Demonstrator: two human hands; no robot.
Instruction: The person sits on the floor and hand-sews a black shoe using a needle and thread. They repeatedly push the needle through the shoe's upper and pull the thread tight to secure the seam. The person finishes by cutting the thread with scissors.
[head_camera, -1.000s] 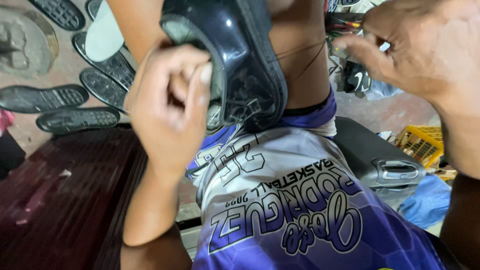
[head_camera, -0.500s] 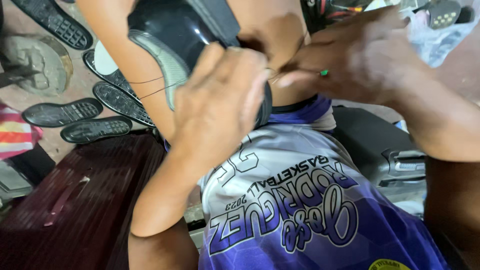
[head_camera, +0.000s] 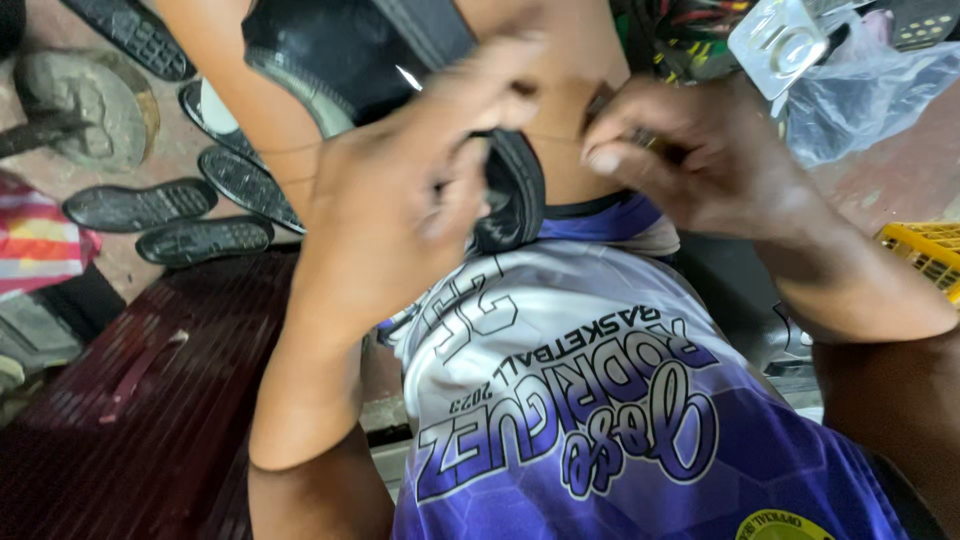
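Shoe, black with a pale sole edge, held propped between the person's bare knees, sole rim turned toward the camera. Left hand spreads over the shoe's lower end, fingers curled and pressing it steady; motion blur hides whether they also pinch anything. Right hand sits just beside it, fingers clenched around a small object, probably a needle or awl, with a thin thread running taut from it toward the shoe. Judged from this, sole stitching is under way; doing it well calls for a firm brace from the left hand, an even pull on the thread, and a tool tip kept clear of the leg. Loose black soles lie well apart on the floor at left. The tool itself, the stitch line and the shoe's upper are covered or cropped.
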